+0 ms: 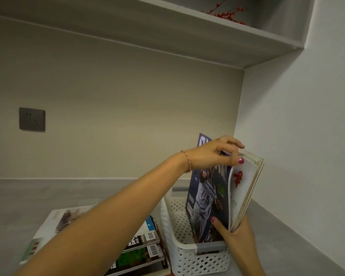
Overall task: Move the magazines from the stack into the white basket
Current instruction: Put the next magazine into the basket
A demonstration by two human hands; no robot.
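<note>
While my left hand (213, 154) pinches their tops at twelve o'clock, the magazines (223, 198) stand upright in the white basket (179, 253), right hand (235, 234) gripping the lower edge; cover writing unreadable.

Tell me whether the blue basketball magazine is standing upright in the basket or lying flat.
Upright. The blue basketball magazine stands on edge in the white basket, its top well above the rim, steadied by both hands.

L hand (213, 154) raised, forearm stretched fwd, thumb + fingers pinching. R hand (234, 234) low, fingers curled, gripping w/ thumb up.
</note>
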